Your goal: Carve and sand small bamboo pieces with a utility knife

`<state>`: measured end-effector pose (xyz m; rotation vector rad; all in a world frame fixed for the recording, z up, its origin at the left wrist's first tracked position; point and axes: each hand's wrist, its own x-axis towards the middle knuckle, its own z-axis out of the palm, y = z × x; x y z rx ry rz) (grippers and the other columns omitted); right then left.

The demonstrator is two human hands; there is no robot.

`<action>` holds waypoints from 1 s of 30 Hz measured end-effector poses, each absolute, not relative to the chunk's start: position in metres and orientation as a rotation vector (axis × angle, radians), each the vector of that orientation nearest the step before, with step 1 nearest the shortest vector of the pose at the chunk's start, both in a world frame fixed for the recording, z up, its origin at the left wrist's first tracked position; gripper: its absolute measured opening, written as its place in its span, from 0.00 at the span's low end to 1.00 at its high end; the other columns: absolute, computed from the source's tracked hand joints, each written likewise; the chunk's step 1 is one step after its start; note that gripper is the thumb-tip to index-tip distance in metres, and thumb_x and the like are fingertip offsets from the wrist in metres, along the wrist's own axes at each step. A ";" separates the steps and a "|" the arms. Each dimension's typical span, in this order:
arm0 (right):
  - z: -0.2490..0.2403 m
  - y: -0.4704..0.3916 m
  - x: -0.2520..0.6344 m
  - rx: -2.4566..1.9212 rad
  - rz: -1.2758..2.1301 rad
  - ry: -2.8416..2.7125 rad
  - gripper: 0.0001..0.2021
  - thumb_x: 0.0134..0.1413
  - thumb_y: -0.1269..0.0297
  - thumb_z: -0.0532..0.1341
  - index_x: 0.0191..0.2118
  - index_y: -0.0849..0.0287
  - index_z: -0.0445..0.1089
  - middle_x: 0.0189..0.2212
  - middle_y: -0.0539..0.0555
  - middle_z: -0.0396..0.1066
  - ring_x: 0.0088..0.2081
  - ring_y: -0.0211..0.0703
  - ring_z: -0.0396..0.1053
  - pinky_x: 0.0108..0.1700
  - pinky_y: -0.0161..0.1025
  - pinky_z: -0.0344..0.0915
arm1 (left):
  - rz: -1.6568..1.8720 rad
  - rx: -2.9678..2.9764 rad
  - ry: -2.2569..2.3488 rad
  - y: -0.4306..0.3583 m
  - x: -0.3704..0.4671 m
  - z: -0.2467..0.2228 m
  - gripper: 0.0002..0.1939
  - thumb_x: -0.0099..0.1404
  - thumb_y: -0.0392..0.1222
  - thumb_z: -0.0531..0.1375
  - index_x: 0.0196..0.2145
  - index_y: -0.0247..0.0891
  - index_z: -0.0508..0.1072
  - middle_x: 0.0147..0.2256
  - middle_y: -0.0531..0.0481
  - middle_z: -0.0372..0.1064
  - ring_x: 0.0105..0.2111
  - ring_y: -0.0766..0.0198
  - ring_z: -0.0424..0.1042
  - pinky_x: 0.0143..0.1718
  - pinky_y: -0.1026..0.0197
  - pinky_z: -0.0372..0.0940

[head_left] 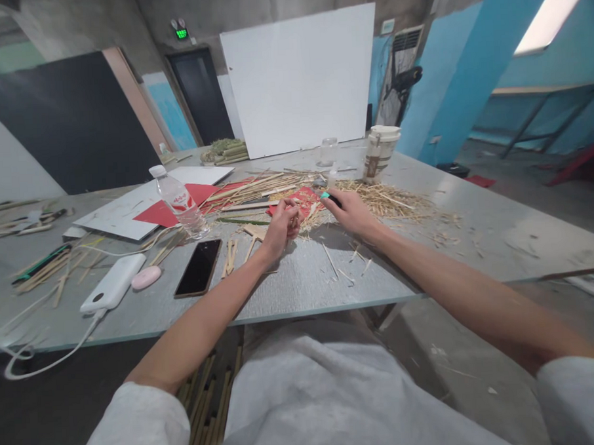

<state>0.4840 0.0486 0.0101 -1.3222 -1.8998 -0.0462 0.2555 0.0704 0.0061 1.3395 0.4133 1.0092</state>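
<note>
My left hand (283, 227) hovers over the middle of the table with its fingers curled in a pinch. Whatever it grips, if anything, is too small to make out. To its right, my right hand (349, 210) is wrapped around a black-and-green utility knife (331, 199), mostly covered by the fingers. A red sheet (303, 199) strewn with pale shavings lies just beyond and between my hands. Long straw strips (256, 188) spread behind my left hand. Beyond my right hand sits a heap of straw scraps (394, 202).
A water bottle (178, 201), a phone (198, 269), a white power bank (113, 283) with a cable and a pink case (146, 277) stand or lie on the left. A paper cup (381, 153) and a glass jar (329, 151) are at the back. The table edge (301, 313) runs before me.
</note>
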 end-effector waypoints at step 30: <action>0.008 0.049 0.485 -1.320 -0.014 -1.898 0.28 0.74 0.37 0.48 0.36 0.56 0.66 0.28 0.53 0.68 0.31 0.45 0.62 0.36 0.41 0.52 | 1.177 1.049 0.445 0.081 0.253 0.008 0.07 0.68 0.43 0.65 0.41 0.41 0.73 0.38 0.50 0.76 0.29 0.68 0.72 0.21 0.67 0.60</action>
